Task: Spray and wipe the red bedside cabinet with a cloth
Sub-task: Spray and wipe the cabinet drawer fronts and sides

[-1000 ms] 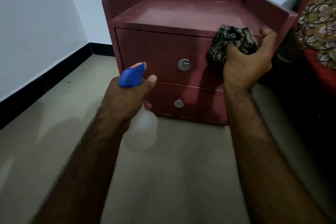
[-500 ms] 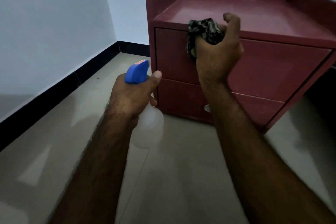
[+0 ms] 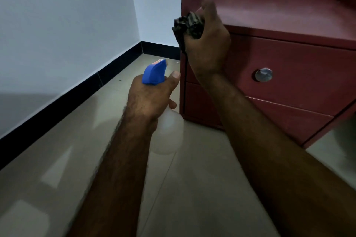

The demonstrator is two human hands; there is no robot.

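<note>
The left hand (image 3: 152,100) hangs over the tiled floor (image 3: 77,150) just left of the red bedside cabinet (image 3: 289,54). Its fingers curl round the neck of a blue-headed spray bottle (image 3: 167,134), thumb extended beside the blue head. The right hand (image 3: 208,44) clutches a bunched dark patterned cloth (image 3: 187,25) in its fist at the cabinet's top front-left corner. The upper of 2 drawers carries a round metal knob (image 3: 263,75).

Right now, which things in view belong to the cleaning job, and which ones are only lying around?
Belong to the job: red bedside cabinet; cloth, gripped by the right hand at the cabinet's top front corner; spray bottle, held by the left hand.
Just there: tiled floor; black skirting board; pale wall.
</note>
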